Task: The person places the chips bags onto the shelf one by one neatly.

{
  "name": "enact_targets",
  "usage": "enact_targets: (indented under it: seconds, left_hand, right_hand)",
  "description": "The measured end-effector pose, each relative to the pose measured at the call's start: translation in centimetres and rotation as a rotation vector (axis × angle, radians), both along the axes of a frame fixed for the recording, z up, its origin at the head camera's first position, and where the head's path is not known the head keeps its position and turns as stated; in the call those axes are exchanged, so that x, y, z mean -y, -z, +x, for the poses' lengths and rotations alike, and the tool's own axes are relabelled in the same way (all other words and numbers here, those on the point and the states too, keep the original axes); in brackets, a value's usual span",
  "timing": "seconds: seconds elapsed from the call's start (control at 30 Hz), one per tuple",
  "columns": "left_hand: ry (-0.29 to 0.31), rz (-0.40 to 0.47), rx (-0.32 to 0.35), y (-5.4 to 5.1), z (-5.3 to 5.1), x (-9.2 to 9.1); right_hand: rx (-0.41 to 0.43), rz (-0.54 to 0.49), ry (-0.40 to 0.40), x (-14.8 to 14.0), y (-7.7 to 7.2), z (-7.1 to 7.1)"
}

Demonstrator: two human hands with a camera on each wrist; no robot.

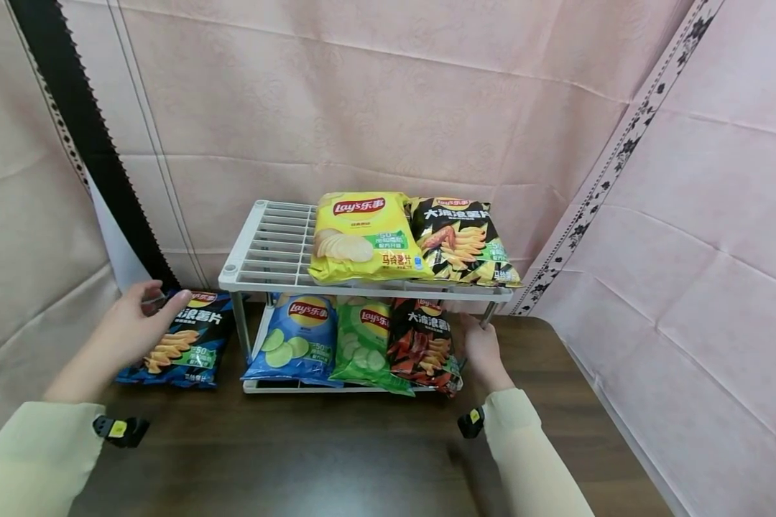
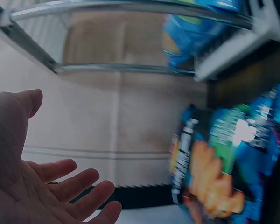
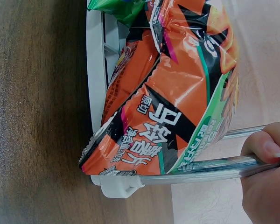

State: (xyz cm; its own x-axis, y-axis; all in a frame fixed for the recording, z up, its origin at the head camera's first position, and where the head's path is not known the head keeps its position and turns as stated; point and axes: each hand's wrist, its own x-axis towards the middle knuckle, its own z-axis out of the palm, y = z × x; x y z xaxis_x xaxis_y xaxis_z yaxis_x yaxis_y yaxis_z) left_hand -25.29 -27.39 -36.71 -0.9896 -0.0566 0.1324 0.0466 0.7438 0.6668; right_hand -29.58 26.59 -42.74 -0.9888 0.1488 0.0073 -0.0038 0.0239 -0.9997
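A white two-tier rack with metal posts stands on the table. My right hand grips its right front post, thumb and fingers curled round the metal. Beside that post, a red-and-black chip bag lies on the lower shelf. My left hand hovers, fingers apart, above a blue-and-black chip bag left of the rack; the left wrist view shows the palm holding nothing. Also on the lower shelf are a blue bag and a green bag.
On the upper shelf lie a yellow chip bag and a black-and-yellow one, towards its right side. Pale curtains hang behind and at both sides. The brown wooden table extends in front of the rack.
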Motion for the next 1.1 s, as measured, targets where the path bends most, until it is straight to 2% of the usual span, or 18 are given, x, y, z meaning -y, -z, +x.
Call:
enact_targets:
  seconds: [0.17,0.37,0.57,0.77,0.87,1.0,1.1]
  left_hand:
    - [0.002,-0.010,0.037,2.4,-0.5,1.4]
    - [-0.034,-0.004,0.077,4.4,-1.0,2.4]
    - [-0.076,0.004,0.156,6.2,-1.2,3.7]
    - [-0.111,0.022,0.221,7.4,-1.4,4.3]
    - [-0.125,0.012,0.243,7.7,-1.7,4.3]
    - [-0.092,0.016,0.259,8.0,-1.9,4.5]
    - [-0.060,0.025,0.280,8.4,-2.0,4.7]
  right_hand:
    - [-0.019,0.022,-0.013,-0.1,0.1,0.1]
    - [-0.017,0.049,-0.003,0.0,0.1,0.1]
    - [-0.015,0.068,0.004,0.1,0.0,0.1]
    - [-0.018,0.057,0.008,0.2,0.0,0.1]
    - [-0.004,0.045,-0.007,0.3,-0.7,0.5]
    - [0.009,0.029,-0.022,0.2,-0.9,0.6]
    - [-0.004,0.037,-0.011,0.0,-0.2,0.2]
